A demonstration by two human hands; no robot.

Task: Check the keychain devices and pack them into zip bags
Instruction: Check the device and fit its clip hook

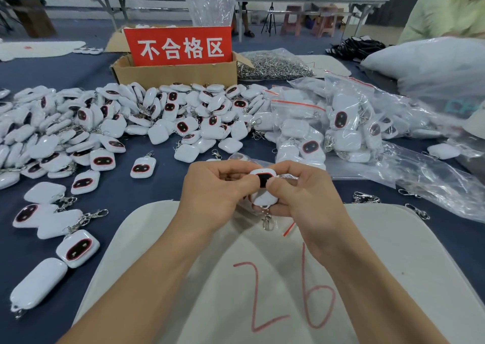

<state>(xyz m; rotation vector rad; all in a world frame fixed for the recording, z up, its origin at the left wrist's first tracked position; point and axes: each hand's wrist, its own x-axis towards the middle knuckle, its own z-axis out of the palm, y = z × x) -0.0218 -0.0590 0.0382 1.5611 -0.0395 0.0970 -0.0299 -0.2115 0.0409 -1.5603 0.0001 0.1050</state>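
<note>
Cardboard box (pixel 178 75) behind beige mat (pixel 380 252) marked 26

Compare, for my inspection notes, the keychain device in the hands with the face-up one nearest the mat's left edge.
The held device is gripped by the left hand and right hand above the mat; the lying device rests flat on the cloth. Thumbs partly cover the held device's face; the lying device's face shows fully. Both are white with dark faces.
</note>
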